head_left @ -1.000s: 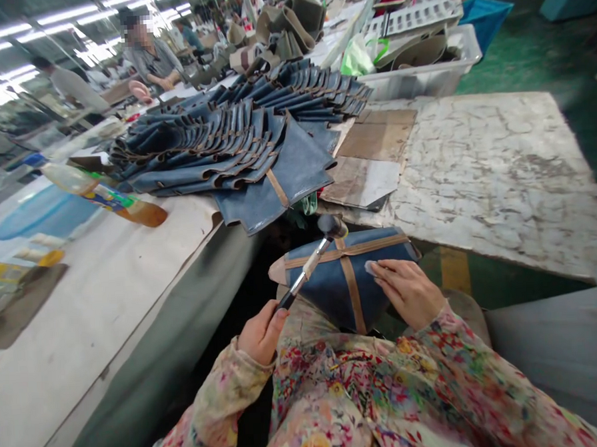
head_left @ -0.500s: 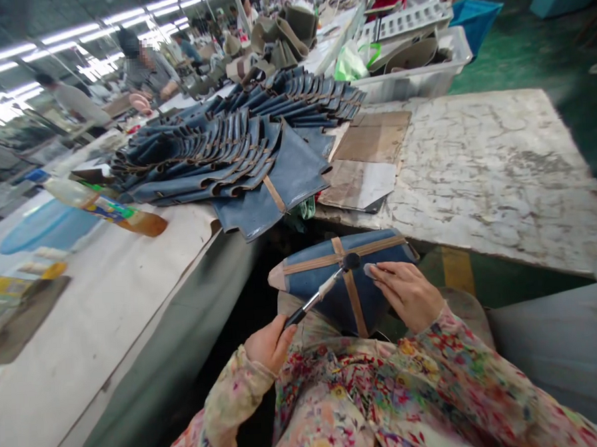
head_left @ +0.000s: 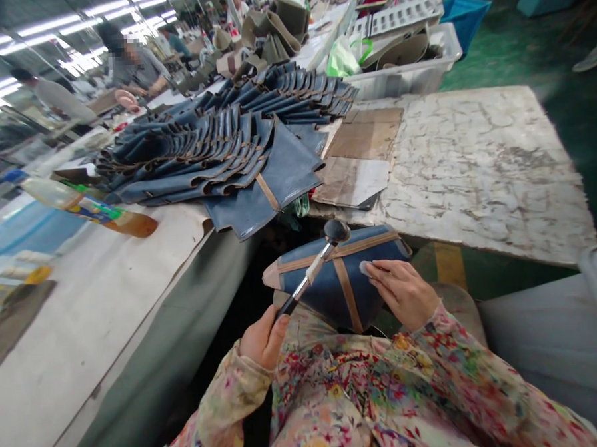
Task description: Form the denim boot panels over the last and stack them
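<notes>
Blue leather panel (head_left: pixel 339 285) across the lap (head_left: pixel 322 402), left hand (head_left: pixel 263 339) clenching a brush (head_left: pixel 311 271), its head now past the top edge instead of over the leather, right hand (head_left: pixel 402 295) pressed open on it.

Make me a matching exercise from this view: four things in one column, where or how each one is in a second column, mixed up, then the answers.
Things:
1. left hand
2. right hand
3. blue panel
4. plastic bottle

Places or states:
A. Lying on its side on the table
B. Fingers resting on the blue panel
C. Gripping the handle of a brush
D. Lying across the person's lap

Right pairs: 1-C, 2-B, 3-D, 4-A
</notes>
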`<state>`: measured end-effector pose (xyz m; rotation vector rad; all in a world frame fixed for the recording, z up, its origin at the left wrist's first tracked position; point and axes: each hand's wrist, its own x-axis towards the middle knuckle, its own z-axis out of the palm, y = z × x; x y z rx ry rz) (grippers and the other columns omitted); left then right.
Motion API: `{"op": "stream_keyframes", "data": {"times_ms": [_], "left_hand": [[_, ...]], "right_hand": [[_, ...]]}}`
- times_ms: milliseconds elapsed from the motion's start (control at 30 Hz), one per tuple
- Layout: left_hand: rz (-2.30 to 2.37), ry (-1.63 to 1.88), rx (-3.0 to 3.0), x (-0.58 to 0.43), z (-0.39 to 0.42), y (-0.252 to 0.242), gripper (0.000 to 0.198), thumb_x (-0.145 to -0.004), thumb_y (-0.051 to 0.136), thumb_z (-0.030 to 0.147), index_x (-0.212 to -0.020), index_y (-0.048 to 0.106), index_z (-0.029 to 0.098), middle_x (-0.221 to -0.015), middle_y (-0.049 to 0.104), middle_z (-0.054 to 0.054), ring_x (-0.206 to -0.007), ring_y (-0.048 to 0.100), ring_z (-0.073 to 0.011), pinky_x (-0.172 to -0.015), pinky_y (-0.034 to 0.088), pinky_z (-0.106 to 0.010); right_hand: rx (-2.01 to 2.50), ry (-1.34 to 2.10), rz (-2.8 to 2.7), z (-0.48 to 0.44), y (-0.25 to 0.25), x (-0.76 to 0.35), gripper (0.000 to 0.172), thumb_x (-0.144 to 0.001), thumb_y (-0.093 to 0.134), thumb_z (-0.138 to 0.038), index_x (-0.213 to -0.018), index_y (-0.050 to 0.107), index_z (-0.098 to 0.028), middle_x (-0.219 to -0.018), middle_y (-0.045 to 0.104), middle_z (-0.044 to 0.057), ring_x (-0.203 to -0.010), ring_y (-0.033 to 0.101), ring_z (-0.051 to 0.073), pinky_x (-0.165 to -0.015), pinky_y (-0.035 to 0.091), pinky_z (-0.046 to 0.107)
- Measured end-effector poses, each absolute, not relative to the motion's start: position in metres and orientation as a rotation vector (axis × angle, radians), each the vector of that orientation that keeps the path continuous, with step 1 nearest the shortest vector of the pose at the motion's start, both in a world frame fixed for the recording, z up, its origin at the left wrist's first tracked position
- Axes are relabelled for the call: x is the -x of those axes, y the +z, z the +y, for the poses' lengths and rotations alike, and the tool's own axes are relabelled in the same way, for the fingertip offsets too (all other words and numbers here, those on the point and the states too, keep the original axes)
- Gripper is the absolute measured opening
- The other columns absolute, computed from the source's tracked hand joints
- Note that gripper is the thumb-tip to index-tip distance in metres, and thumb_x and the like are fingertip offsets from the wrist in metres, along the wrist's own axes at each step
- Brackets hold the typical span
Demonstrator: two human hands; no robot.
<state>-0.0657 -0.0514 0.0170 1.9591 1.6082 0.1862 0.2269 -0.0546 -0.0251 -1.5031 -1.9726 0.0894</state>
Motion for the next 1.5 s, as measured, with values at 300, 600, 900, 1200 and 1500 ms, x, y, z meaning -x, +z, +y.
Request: {"op": "stream_keyframes", "data": {"times_ms": [300, 600, 900, 1200, 1500], "left_hand": [[1.478, 0.070, -2.069, 0.031, -0.029, 0.024, 0.034, -0.087, 0.023, 0.045, -0.089, 0.050, 0.023, -0.063, 0.053, 0.001, -0.056, 0.053, -0.0131, -0.054, 0.035, -0.022], [1.458, -0.124, -2.266, -0.009, -0.001, 0.033, 0.037, -0.088, 0.022, 0.047, -0.094, 0.050, 0.023, -0.070, 0.060, -0.001, -0.066, 0.059, -0.0169, -0.057, 0.038, -0.024], [1.457, -0.091, -2.267, -0.023, -0.007, 0.043, 0.042, -0.088, 0.019, 0.052, -0.091, 0.050, 0.022, -0.073, 0.061, -0.002, -0.066, 0.060, -0.0171, -0.058, 0.040, -0.024], [1.748, -0.072, -2.055, 0.051, -0.025, 0.032, 0.038, -0.088, 0.024, 0.050, -0.098, 0.051, 0.024, -0.075, 0.061, -0.001, -0.067, 0.059, -0.0144, -0.058, 0.038, -0.021], [2.768, 0.034, -1.561, 0.225, -0.001, 0.087, 0.037, -0.083, 0.039, 0.050, -0.100, 0.054, 0.021, -0.066, 0.058, -0.002, -0.057, 0.055, -0.0163, -0.050, 0.034, -0.021]], "right_hand": [[1.504, 0.107, -1.931, -0.056, -0.025, -0.225, 0.031, -0.087, 0.042, -0.024, -0.114, 0.058, -0.023, -0.104, 0.059, 0.006, -0.097, 0.053, 0.017, -0.088, 0.048, 0.033], [1.509, 0.107, -1.915, -0.057, -0.028, -0.226, 0.030, -0.087, 0.042, -0.023, -0.112, 0.059, -0.022, -0.105, 0.058, 0.006, -0.097, 0.052, 0.017, -0.088, 0.047, 0.034], [1.470, 0.100, -1.941, -0.058, -0.033, -0.229, 0.030, -0.086, 0.045, -0.025, -0.112, 0.059, -0.019, -0.105, 0.058, 0.008, -0.099, 0.052, 0.017, -0.089, 0.045, 0.032], [1.446, 0.058, -2.021, -0.057, -0.042, -0.233, 0.033, -0.086, 0.044, -0.030, -0.116, 0.055, -0.021, -0.107, 0.058, 0.005, -0.099, 0.052, 0.018, -0.090, 0.043, 0.033], [1.744, 0.077, -1.905, -0.022, -0.047, -0.291, 0.058, -0.082, 0.032, -0.056, -0.121, 0.047, -0.016, -0.105, 0.058, 0.013, -0.092, 0.057, 0.025, -0.082, 0.047, 0.040]]}}
